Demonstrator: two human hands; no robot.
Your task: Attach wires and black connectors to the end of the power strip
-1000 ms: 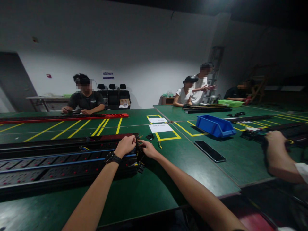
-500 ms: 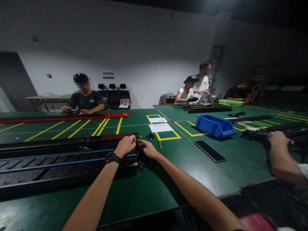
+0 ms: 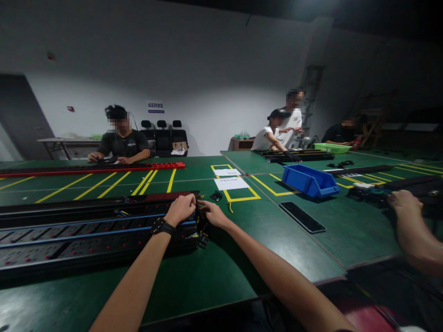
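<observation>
Socket strips [image 3: 104,245], side by side on the near left of the green table [image 3: 194,286], with rows of sockets seated, so apparently well advanced along the length. Apparently unfinished at the right end, with loose wires [image 3: 191,236] and a black end piece [image 3: 203,241] askew beside it. Left hand [image 3: 180,210] curled over that end, right hand [image 3: 215,215] half closed against it; can't tell of any grip in either. Farther off, a phone [image 3: 302,217], then a loose yellow-green wire [image 3: 230,208] and small black part [image 3: 216,196], apparently unfitted. Beyond, papers [image 3: 231,184], blue bin [image 3: 309,181], red strip [image 3: 155,166].
</observation>
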